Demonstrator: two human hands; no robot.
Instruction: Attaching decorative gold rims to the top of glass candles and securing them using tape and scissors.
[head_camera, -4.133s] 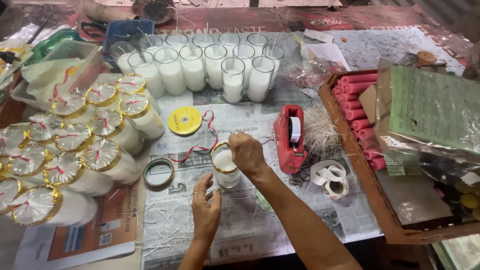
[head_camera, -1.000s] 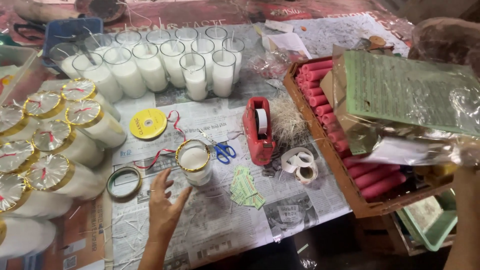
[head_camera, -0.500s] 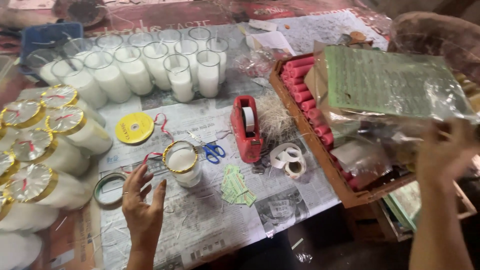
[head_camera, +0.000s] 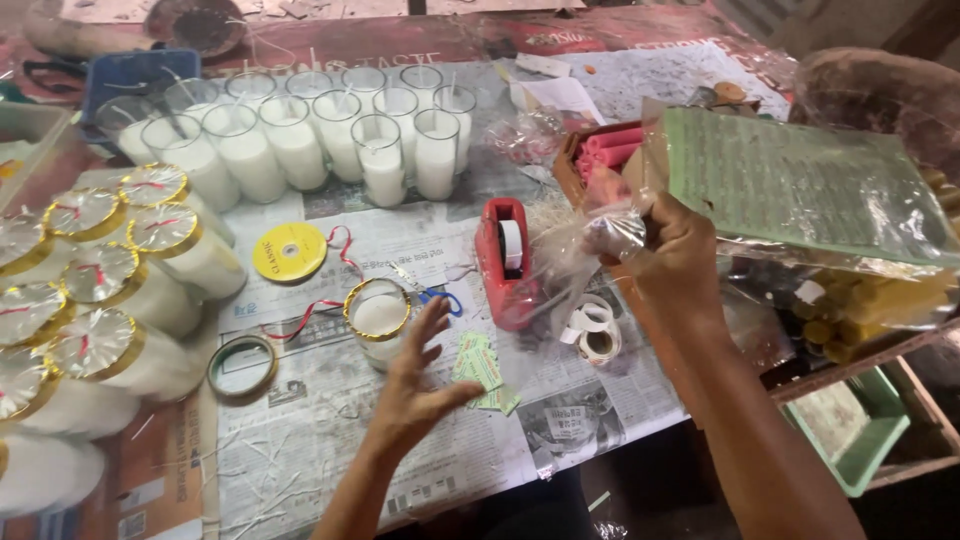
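The person's left hand (head_camera: 418, 385) lies open on the newspaper-covered table (head_camera: 330, 470), fingers spread and holding nothing, its fingertips just beside a glass candle jar (head_camera: 379, 318) with a gold band round the rim. That jar stands upright near the middle of the table, with a red ribbon (head_camera: 318, 300) trailing from it toward a flat yellow spool (head_camera: 288, 251). A few small green paper slips (head_camera: 482, 372) lie on the newspaper just right of the open hand, and a pair of blue-handled scissors (head_camera: 440, 298) rests just past the jar. The right hand (head_camera: 672, 255) is raised over the right edge of the table, its grip closed on the crinkled clear plastic wrapping (head_camera: 590, 235) of a packet of green printed sheets (head_camera: 800, 185); how much of the packet it bears I cannot tell, since the plastic hides the fingers. Below that hand sit a red tape dispenser (head_camera: 503, 258) and, just right of it, some white tape rolls (head_camera: 590, 332). A wooden tray (head_camera: 572, 175) behind holds pink sticks (head_camera: 612, 140). At the back stand rows of plain white candles in glasses (head_camera: 300, 140), and along the left edge lie finished candles with foil-and-ribbon tops (head_camera: 95, 275). A green-rimmed ring (head_camera: 242, 366) lies flat near them.
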